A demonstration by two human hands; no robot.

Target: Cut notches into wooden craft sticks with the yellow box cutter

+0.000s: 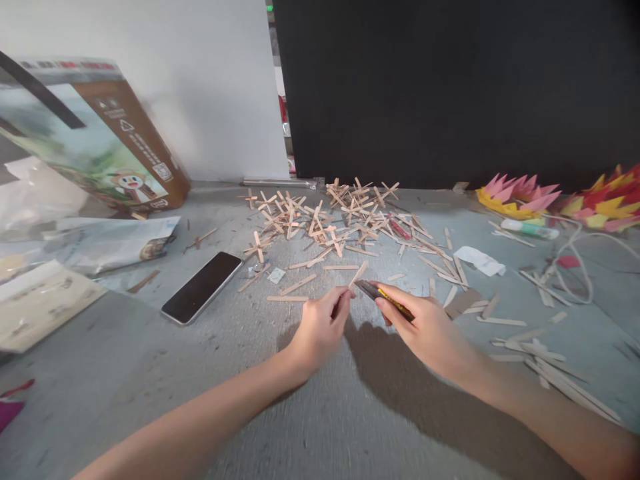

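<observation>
My left hand (323, 325) is closed on a popsicle stick (358, 273), which points up and away from the fingers. In my right hand (425, 327) is a utility knife (387, 298) with a dark and yellow handle. The knife's tip is at the stick, close to my left fingertips; whether the blade cuts into the wood I cannot tell. Just beyond the hands, loose sticks (299, 285) lie flat on the grey table (240, 400). Behind them is a heap of sticks joined into crosses (290, 217).
A phone (203, 287) lies to the left, near a paper bag (125, 147) and plastic packaging (115, 243). On the right are more sticks (550, 360), a glue stick (530, 229), a white cable (593, 273) and folded paper flowers (520, 197). A black panel (450, 93) stands at the back.
</observation>
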